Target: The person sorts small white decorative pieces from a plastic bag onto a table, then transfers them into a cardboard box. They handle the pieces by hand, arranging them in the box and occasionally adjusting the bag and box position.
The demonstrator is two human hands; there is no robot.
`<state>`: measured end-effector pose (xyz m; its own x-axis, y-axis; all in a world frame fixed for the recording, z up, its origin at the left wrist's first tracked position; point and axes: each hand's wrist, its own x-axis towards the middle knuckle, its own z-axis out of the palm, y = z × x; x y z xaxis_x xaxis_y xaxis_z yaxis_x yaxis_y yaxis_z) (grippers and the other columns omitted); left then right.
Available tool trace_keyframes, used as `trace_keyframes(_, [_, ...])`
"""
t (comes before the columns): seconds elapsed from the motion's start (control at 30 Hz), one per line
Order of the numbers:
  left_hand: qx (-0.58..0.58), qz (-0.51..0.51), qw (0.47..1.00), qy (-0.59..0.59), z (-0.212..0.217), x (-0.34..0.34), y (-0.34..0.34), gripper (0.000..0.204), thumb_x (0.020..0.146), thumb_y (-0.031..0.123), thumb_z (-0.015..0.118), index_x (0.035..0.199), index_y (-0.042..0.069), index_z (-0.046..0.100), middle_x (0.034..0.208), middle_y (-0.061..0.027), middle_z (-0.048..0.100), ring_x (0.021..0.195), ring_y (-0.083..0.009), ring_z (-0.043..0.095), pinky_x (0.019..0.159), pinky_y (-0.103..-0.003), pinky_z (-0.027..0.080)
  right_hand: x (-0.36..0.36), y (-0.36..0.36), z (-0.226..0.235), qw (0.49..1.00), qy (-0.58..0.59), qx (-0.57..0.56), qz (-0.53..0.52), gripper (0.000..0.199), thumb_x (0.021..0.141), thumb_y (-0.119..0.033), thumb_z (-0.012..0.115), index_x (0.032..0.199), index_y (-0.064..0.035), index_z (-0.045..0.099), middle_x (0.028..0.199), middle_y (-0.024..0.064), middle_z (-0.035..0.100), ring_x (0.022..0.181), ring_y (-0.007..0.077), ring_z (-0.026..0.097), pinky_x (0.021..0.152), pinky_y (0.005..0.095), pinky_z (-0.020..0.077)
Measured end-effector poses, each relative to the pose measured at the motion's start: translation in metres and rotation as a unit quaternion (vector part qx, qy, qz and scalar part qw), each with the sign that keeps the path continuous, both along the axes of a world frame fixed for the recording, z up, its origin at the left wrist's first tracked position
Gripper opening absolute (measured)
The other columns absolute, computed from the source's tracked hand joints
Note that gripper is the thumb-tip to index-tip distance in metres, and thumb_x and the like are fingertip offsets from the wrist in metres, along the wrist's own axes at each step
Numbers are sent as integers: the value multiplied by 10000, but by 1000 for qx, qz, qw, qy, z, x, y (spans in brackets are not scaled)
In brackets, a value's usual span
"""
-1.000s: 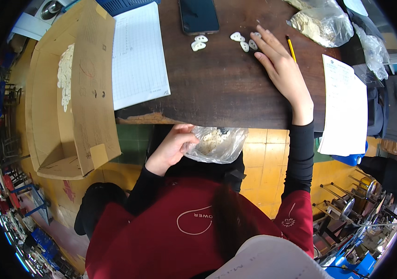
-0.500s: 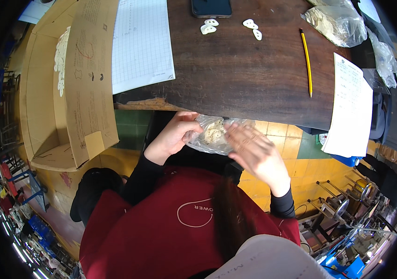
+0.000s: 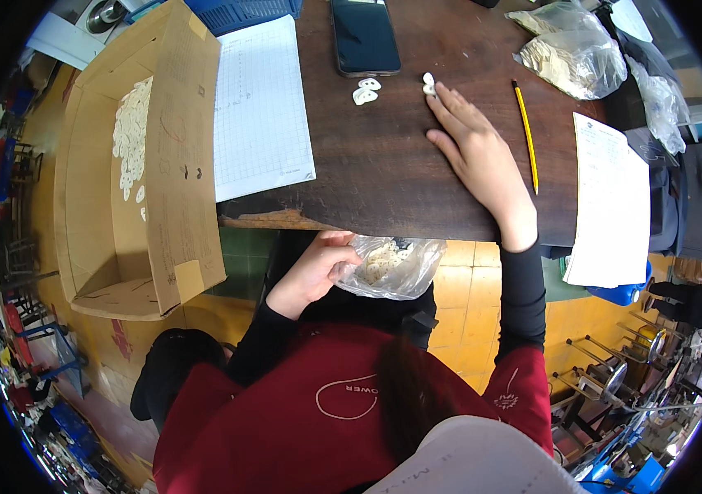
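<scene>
On my lap, just below the table edge, lies a clear plastic bag (image 3: 413,276) with small cream-white flat pieces (image 3: 382,260) inside. My left hand (image 3: 318,267) pinches the bag's left rim. Flat on the tabletop rests my right hand (image 3: 483,156), fingers stretched out, its fingertips at a pair of white pieces (image 3: 428,80) with small holes. Part of the lower piece is covered by the fingers. To their left lies another pair of white pieces (image 3: 366,91), below a dark phone (image 3: 365,37).
A cardboard box (image 3: 178,165) holding many white pieces stands at the left, beside a squared paper sheet (image 3: 260,107). Rightward on the dark wooden table (image 3: 359,177) are a yellow pencil (image 3: 526,136), written papers (image 3: 606,198) and filled plastic bags (image 3: 573,58). A blue basket (image 3: 244,12) sits at the back.
My right hand has left the plastic bag and reached forward onto the table, to the right-hand pair of pieces. My left hand still holds the bag. The whole view has shifted somewhat.
</scene>
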<state>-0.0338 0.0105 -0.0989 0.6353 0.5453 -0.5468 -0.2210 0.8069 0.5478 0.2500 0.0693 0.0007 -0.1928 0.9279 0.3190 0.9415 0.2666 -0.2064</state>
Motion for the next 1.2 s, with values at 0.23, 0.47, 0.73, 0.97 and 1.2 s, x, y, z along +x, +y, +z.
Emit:
trace_keyframes(0.23, [0, -24, 1000, -3, -6, -7, 1, 102, 777, -31, 639, 874, -7, 664, 833, -25, 658, 737, -109, 646, 651, -254, 479, -19, -80, 2, 994, 45, -73, 64, 501, 883, -191, 758, 1338, -19, 637, 1473, 157, 569, 1366, 294, 551, 1153, 423, 441])
trace_keyframes(0.47, [15, -18, 1000, -9, 21, 1, 3, 109, 789, -46, 625, 777, 62, 629, 709, 38, 565, 592, -49, 518, 535, -234, 357, -52, -146, 14, 966, 113, -183, 145, 523, 784, -265, 804, 1265, -82, 713, 1453, 103, 604, 1360, 295, 564, 1144, 463, 462])
trace_keyframes(0.73, [1, 19, 1000, 9, 15, 5, -2, 115, 781, -44, 647, 802, 68, 631, 708, 49, 558, 580, -39, 500, 519, -225, 338, -39, -69, 32, 981, 103, -52, 156, 433, 891, -257, 749, 1273, -62, 691, 1414, 125, 623, 1339, 279, 573, 1129, 451, 467])
trace_keyframes(0.97, [22, -4, 1000, 0, 10, 6, 2, 128, 797, -20, 655, 800, 97, 602, 669, 82, 525, 513, -17, 431, 481, -213, 268, -60, 26, 0, 988, 42, -6, 151, 454, 945, -252, 689, 1322, -5, 635, 1429, 149, 600, 1343, 307, 558, 1125, 396, 462])
trace_keyframes(1.2, [8, -5, 1000, 1, 14, 6, 0, 106, 793, -14, 651, 880, 45, 667, 744, 46, 594, 580, -23, 496, 512, -215, 318, -49, -61, 9, 973, 102, -112, 175, 483, 903, -187, 719, 1342, -5, 631, 1473, 139, 571, 1400, 318, 510, 1159, 460, 430])
